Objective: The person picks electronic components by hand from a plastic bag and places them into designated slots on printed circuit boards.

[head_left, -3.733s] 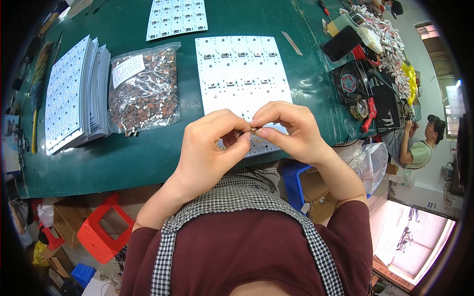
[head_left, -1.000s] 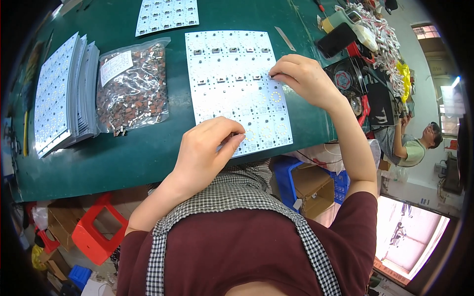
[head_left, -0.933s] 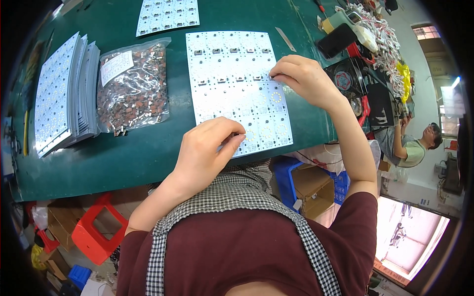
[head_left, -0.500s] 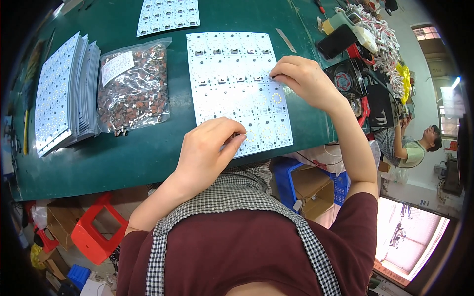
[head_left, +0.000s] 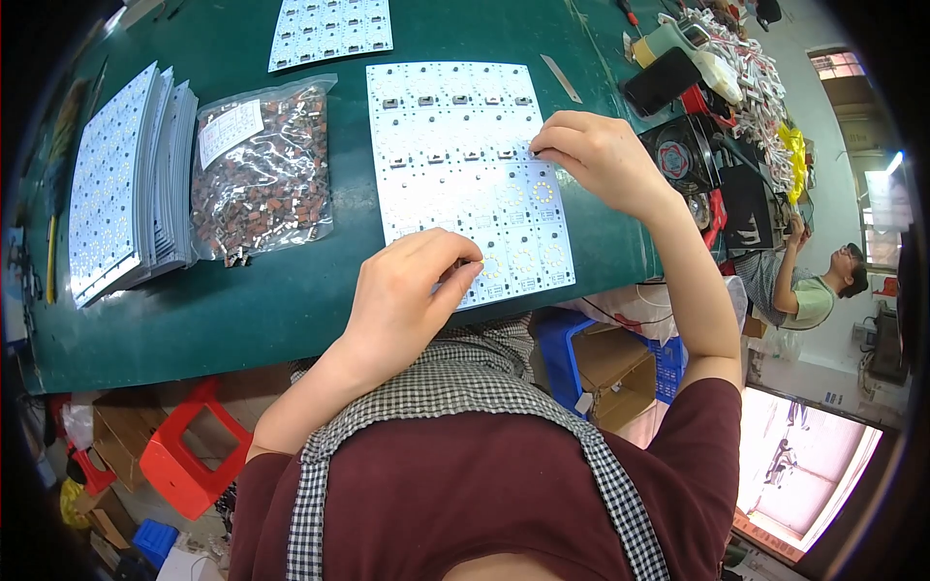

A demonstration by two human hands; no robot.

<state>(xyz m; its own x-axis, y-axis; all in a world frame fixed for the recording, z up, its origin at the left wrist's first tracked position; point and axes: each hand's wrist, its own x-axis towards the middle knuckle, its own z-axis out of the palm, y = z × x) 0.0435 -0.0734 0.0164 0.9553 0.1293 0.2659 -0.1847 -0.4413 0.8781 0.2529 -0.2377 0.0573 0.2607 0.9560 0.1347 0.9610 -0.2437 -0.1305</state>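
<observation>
A white circuit board panel (head_left: 426, 203) lies flat on the table in front of me, with rows of small black components along its upper half and rings of yellowish dots lower down. My right hand (head_left: 608, 165) is closed in a pinch at the panel's right edge, level with the second row of black parts. Something small and dark shows at its fingertips, too small to name. Over the panel's lower part, my left hand (head_left: 407, 286) also pinches thumb and forefinger together. Whatever it may hold is hidden.
Left of the panel lie a clear bag of small brown parts (head_left: 266, 179) and a stack of white panels (head_left: 116, 184). Another populated panel (head_left: 331, 29) is at the back. A metal ruler (head_left: 562, 79) and a black phone (head_left: 662, 81) lie right. A co-worker (head_left: 819, 290) sits far right.
Both my hands and the panel stay practically in place. At the far right, the co-worker's hands have risen slightly.
</observation>
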